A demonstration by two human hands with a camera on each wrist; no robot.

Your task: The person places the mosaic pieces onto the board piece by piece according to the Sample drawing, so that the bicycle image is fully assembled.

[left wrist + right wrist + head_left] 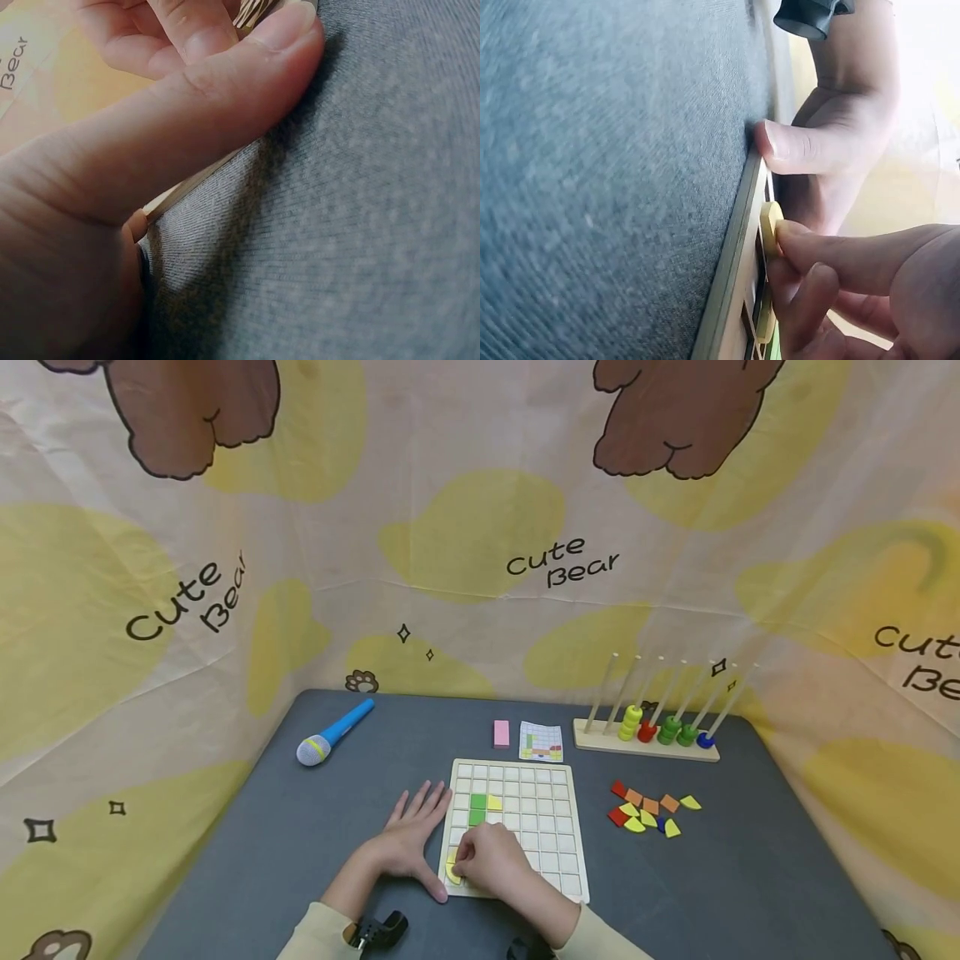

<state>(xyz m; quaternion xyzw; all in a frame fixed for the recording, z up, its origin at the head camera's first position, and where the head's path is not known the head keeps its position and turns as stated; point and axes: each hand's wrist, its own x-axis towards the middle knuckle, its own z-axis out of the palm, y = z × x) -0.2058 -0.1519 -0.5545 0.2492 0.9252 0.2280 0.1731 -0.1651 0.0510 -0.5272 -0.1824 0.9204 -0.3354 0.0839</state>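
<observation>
A pale wooden grid board lies on the grey table. My left hand rests along its left edge with fingers spread, the thumb at the near-left corner. Over the board's near-left part, my right hand pinches a yellow quarter-round piece between thumb and finger at the grid. A second yellow piece shows just beyond it in the right wrist view. Farther up the grid sit green square pieces and a yellow piece. My right fingers partly cover the cells around them.
Several loose red, orange, yellow and blue pieces lie right of the board. Behind it are a pink block and a pattern card. A peg stand with coloured beads stands back right; a toy microphone lies back left.
</observation>
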